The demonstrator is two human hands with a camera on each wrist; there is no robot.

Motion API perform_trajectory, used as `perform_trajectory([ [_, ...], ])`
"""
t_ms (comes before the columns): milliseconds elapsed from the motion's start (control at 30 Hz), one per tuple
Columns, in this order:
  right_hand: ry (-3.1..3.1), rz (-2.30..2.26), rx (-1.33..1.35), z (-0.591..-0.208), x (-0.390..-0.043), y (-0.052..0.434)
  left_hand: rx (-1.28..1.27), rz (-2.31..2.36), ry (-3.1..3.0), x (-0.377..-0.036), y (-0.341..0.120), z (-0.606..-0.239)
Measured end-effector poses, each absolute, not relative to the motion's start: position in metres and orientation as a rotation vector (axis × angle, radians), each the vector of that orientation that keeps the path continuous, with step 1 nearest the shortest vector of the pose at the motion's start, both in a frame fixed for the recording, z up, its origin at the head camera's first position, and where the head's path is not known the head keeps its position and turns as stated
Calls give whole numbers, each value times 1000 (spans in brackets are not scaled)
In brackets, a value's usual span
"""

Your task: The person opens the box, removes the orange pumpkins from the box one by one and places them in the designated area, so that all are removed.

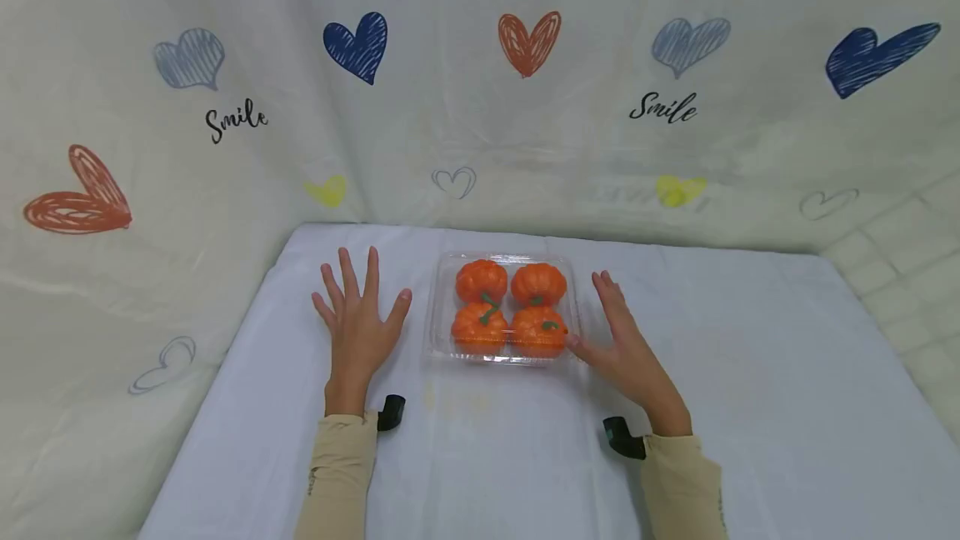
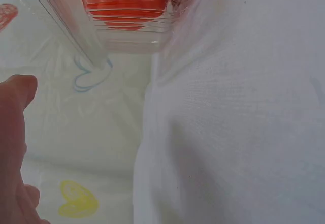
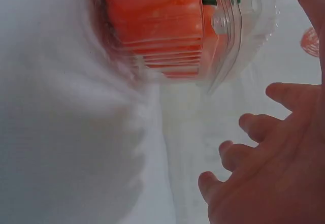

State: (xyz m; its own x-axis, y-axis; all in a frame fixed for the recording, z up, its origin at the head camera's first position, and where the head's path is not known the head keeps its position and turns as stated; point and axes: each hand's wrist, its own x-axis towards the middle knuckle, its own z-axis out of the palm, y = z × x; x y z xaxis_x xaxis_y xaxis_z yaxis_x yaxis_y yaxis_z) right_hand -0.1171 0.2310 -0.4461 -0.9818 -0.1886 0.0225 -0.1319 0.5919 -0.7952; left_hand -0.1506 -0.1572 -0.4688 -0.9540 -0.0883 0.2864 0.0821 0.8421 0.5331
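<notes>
A clear plastic clamshell box (image 1: 437, 319) sits on the white-covered table, holding several small orange pumpkins (image 1: 539, 283) with green stems. To its left is my left hand (image 1: 361, 336), apart from the box, fingers spread and straight, with nothing in it. On the other side my right hand (image 1: 632, 361) has its fingers extended, and the thumb tip overlaps the box's near right corner in the head view. The left wrist view shows the box wall (image 2: 132, 45) beyond the left thumb (image 2: 23, 89). In the right wrist view, spread fingers (image 3: 256, 127) stand beside the box.
A white cloth (image 1: 495, 457) covers the table. Behind it hangs a pale curtain (image 1: 450, 123) printed with hearts and the word "Smile". Black wrist mounts (image 1: 392, 412) show at both sleeves. Tile-like lines mark the surface (image 1: 915, 273) at the far right.
</notes>
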Motion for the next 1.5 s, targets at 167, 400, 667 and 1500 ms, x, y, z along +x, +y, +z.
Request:
perform_trajectory([
  [167,2631,-1393,-293,-450,-113,222,-22,-847,-2675,-152,-155,-467],
  [400,2666,-1368,-317,-455,-115,215,-48,-934,-2635,-152,-153,-467],
  [667,2687,-1371,-313,-462,-119,216,-94,-1125,-2546,-146,-145,-474],
  [1500,2566,-1462,-230,-469,-118,208,-234,-1939,-2504,-108,-106,-504],
])
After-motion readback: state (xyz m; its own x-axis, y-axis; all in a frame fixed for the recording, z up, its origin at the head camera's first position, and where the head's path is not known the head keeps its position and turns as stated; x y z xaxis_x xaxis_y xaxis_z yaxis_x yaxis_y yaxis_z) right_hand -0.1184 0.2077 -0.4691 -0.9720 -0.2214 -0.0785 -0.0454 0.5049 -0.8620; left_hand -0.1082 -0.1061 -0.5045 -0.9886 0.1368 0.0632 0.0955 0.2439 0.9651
